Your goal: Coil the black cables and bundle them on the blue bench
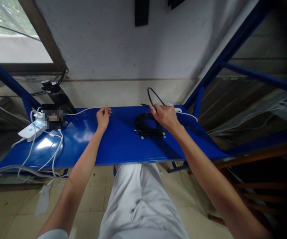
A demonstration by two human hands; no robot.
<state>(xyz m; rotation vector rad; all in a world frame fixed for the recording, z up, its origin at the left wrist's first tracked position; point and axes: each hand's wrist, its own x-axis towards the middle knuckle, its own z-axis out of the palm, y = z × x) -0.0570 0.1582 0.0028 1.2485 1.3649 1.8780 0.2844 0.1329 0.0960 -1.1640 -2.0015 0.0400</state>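
My right hand (167,117) is closed on a black cable (150,96), which rises from the fingers in a loop. Just below and left of that hand, a coil of black cables (140,123) lies on the blue table (120,146). Several metal-tipped plugs (143,136) stick out at the coil's near side. My left hand (103,117) rests near the table's far edge, its fingers curled in, with nothing visible in them. It is left of the coil and apart from it.
On the left stand a white power strip (32,130) with white cords (57,146), a dark bottle (60,98) and a blurred-out item. A white cord (187,114) runs along the right back. Blue frame posts (198,103) flank the table; a wall (123,49) rises behind.
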